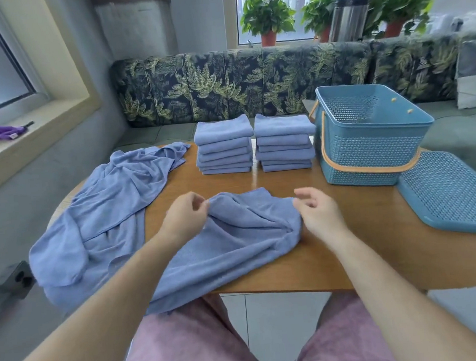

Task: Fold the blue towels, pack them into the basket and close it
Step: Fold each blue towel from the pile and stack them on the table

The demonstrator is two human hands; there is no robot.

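Between the hands (187, 218) (320, 212), blue towel (236, 238)

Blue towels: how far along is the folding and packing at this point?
Done: two stacks of folded towels sit at the back of the table. In hand: the left hand pinches a crumpled towel; the right hand is at its other corner. Left: the unfolded pile, the empty basket, its lid off.

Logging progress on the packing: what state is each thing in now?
Blue perforated plastic basket: open, nothing visible inside.
Blue perforated lid: off, lying beside basket.
Two blue towel stacks: folded.
Blue towel heap: unfolded.
Front blue towel: crumpled, pinched by left hand.
Right hand: grip unclear.
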